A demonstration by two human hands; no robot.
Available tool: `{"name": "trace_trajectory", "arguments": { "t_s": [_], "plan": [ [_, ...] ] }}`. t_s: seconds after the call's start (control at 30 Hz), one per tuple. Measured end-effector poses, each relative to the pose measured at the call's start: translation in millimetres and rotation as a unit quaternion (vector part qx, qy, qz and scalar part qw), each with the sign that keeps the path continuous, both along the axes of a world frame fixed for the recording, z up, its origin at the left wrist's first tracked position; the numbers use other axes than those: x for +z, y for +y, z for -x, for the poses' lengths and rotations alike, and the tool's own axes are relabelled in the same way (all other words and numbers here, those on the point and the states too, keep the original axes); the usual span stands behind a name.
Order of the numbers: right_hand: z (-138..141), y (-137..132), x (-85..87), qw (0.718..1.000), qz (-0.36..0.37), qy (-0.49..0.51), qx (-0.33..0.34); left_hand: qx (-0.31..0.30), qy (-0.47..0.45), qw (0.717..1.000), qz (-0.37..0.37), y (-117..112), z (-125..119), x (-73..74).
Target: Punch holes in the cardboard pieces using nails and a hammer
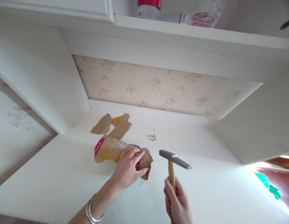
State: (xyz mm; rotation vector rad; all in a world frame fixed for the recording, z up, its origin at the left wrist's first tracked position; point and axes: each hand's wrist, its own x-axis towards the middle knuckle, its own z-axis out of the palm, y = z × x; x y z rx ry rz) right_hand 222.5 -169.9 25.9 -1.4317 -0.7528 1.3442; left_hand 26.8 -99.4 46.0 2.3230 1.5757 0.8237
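Observation:
My left hand [129, 168] rests on a torn strip of perforated cardboard [109, 151] with red, yellow and blue print. Its fingers curl over the strip's right end and press it to the white desk top [65, 180]. My right hand [178, 203] is closed round the wooden handle of a hammer [173, 163]. The hammer's grey metal head is held a little above the desk, just right of the cardboard. A few small nails [151, 137] lie loose on the desk behind the hammer.
More torn cardboard pieces [113, 124] lie near the back left corner. White side panels wall in the desk on both sides, with flowered wallpaper [158, 87] behind. A shelf [193, 31] above carries a red-lidded jar and a plastic packet.

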Motion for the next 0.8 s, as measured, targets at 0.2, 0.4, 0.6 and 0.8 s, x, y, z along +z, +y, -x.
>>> {"name": "trace_trajectory", "arguments": {
  "t_s": [0.2, 0.4, 0.6, 0.8],
  "plan": [
    [-36, 21, 2.2, 0.999, 0.036, -0.007, -0.007, -0.012, 0.016, 1.0, 0.012, 13, 8, 27.2],
    [-53, 48, -31.3, 0.986, 0.019, 0.167, 0.02, -0.035, 0.145, 0.987, 0.062, 71, 3, 52.6],
    [-68, 79, -49.1, 0.968, 0.039, 0.24, 0.06, -0.093, 0.262, 0.95, 0.144, 144, -19, 36.3],
    [-74, 85, -55.2, 0.956, 0.064, 0.269, 0.098, -0.159, 0.336, 0.91, 0.184, 188, -43, 10.0]
  ]
}}
